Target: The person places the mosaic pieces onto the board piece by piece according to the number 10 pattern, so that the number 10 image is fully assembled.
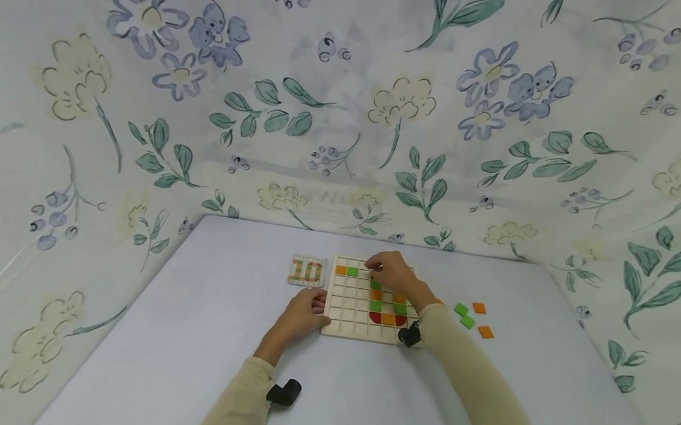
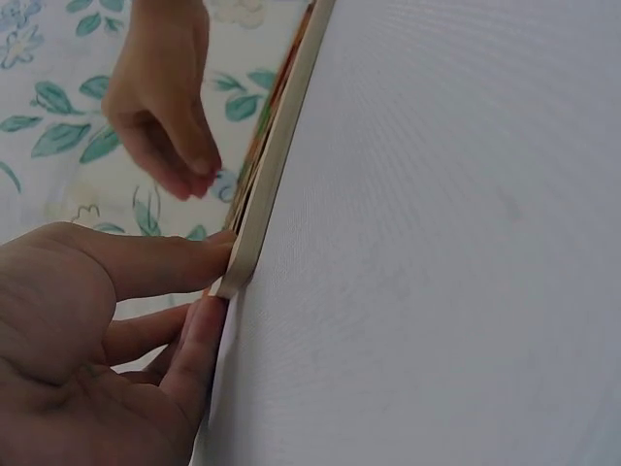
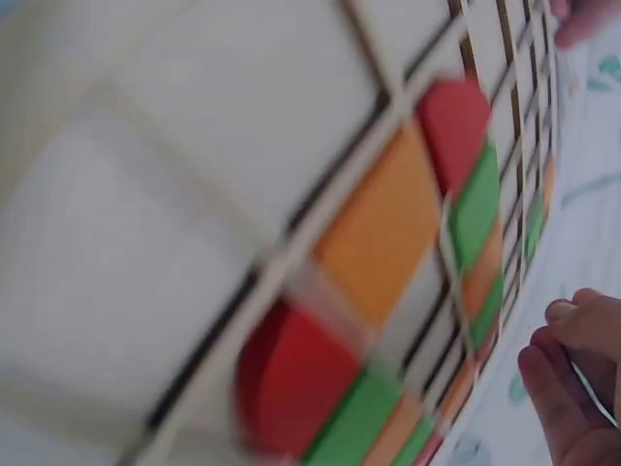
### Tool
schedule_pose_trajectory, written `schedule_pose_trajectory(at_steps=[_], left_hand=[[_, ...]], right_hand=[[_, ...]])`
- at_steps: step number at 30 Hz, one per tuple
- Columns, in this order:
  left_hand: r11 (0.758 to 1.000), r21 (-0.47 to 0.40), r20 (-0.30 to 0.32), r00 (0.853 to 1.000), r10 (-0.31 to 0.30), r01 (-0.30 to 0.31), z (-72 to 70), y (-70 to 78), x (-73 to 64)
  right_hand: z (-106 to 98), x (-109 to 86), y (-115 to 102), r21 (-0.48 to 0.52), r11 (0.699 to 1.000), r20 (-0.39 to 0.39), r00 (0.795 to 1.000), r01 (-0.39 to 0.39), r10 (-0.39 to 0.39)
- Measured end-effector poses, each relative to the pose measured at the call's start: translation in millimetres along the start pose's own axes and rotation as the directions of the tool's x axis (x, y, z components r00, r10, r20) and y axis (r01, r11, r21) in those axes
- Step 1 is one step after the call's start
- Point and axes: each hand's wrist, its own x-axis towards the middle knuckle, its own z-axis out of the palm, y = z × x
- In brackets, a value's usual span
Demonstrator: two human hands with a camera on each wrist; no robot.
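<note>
My left hand [image 1: 303, 312] grips the left edge of a pale wooden grid board [image 1: 344, 301]. In the left wrist view its thumb [image 2: 184, 264] lies over the board's rim and the fingers sit beneath. Above the upper part of the board hovers my right hand [image 1: 392, 272], fingertips close together and no tile showing at them. An orange tile [image 1: 340, 270] and a green tile [image 1: 352, 271] lie in the top left cells. Further right, green, orange and rounded red tiles [image 1: 376, 316] form a U-like shape, partly hidden by the right hand and forearm.
A small pattern card [image 1: 307, 271] with coloured squares lies left of the board. Loose green tiles [image 1: 461, 309] and orange tiles [image 1: 486, 331] are scattered to the right on the white table [image 1: 208, 320]. Flower-patterned cloth [image 1: 325, 124] rises behind the table.
</note>
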Motion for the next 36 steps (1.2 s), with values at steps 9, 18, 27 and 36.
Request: schedule_pose_trajectory(at_steps=[9,18,27,36], left_hand=[[1.0,-0.026,-0.007,1.0,-0.004,0.004,-0.6,-4.2,0.3],[1.0,-0.014,0.005,1.0,-0.009,0.009,1.5,-7.8,1.2],[1.0,0.02,-0.006,1.0,-0.004,0.004,-0.2,-8.2,-0.2],[1.0,0.027,-0.007,1.0,0.011,-0.011,2.8,-2.4,3.0]], right_hand=[[-38,-34.2,50,-0.036,0.99,-0.088,0.987,-0.137,0.133],[-84,-94.3,98,-0.075,0.97,-0.142,0.965,-0.231,0.219],[-93,-133.0,119,-0.118,0.934,-0.042,0.942,-0.337,0.334],[-95,-144.5,123,-0.127,0.922,-0.071,0.931,-0.365,0.358]])
